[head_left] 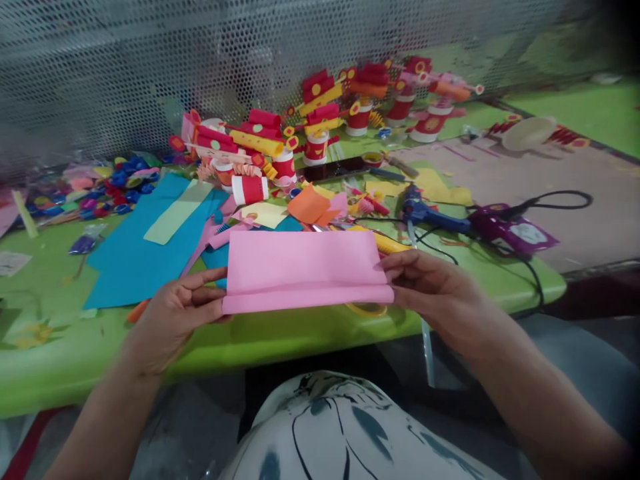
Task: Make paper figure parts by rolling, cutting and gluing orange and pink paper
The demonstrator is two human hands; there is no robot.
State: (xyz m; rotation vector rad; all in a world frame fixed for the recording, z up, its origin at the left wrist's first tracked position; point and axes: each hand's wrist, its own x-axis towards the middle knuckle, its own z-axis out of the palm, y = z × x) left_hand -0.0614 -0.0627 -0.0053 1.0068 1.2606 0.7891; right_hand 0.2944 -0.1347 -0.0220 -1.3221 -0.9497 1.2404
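A pink sheet of craft paper or foam (303, 260) is stretched between my two hands above the front of the green table. Its near edge is rolled or folded over into a narrow band along the bottom. My left hand (193, 300) pinches the left end of that band between thumb and fingers. At the right end, my right hand (425, 283) grips it the same way. Behind the sheet, scraps of coloured paper and tools are partly covered by it.
Blue sheets (145, 247) lie on the green table (280, 340) at left. A blue glue gun (435, 215) with a black cord and a purple packet (510, 230) lie at right. Several red paper-cup figures (317, 147) stand at the back before a perforated metal screen (150, 67).
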